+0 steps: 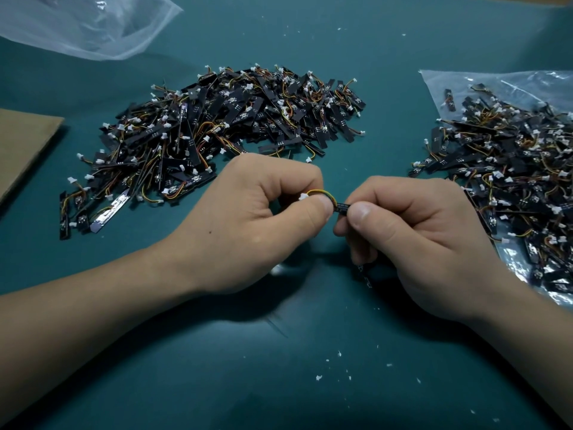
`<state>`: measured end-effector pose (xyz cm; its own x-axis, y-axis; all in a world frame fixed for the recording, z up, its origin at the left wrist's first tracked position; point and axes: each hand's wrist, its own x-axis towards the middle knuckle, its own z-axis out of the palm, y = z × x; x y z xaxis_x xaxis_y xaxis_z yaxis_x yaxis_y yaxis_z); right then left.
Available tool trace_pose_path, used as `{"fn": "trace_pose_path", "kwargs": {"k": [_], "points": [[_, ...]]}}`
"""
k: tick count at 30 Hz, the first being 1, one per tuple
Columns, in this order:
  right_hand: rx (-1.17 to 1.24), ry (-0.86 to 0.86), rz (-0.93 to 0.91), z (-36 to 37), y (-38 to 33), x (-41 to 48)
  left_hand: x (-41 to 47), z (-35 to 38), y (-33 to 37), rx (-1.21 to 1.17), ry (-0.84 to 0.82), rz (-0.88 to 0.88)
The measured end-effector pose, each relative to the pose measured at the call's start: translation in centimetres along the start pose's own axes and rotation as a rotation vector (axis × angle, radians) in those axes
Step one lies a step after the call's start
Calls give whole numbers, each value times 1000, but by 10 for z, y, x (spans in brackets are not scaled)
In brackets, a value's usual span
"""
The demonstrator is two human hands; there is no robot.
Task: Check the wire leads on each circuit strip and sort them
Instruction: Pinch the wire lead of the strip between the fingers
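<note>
Between my hands is one black circuit strip (342, 208) with coloured wire leads (322, 193) ending in a small white connector. My left hand (257, 221) pinches the leads and connector between thumb and fingers. My right hand (418, 234) pinches the black strip by its end; most of the strip is hidden in that hand, with a bit sticking out below it. A large heap of the same strips (217, 131) lies on the green mat behind my left hand. A second heap (511, 181) lies on a clear plastic bag at the right.
The green mat (279, 367) carries small white scraps near the front. A cardboard sheet (21, 147) lies at the left edge. A crumpled clear plastic bag (86, 23) sits at the back left. The bag (496, 82) under the right heap reaches the right edge.
</note>
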<state>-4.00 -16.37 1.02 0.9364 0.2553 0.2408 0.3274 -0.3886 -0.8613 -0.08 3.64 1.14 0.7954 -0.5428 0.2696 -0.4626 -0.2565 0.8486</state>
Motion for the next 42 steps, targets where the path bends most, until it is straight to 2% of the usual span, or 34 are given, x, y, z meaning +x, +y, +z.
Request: {"fn": "trace_pose_path", "kwargs": {"k": [14,27,36,38,40,42], "points": [[11,-28,4,0,1,1,0,-2,2,-68,12,46],[-29,-34,-23,0,2,1,1,0,0,0,33,31],[-8,-128,-10,-4,2,1,1,0,-1,-52,48,28],[0,-146,-1,-4,5,1,2,1,-1,-75,115,51],[56,-44,-27,-3,6,0,3,1,-1,-87,237,48],[146,172,-92,-2,7,0,5,1,-2,-84,336,8]]}}
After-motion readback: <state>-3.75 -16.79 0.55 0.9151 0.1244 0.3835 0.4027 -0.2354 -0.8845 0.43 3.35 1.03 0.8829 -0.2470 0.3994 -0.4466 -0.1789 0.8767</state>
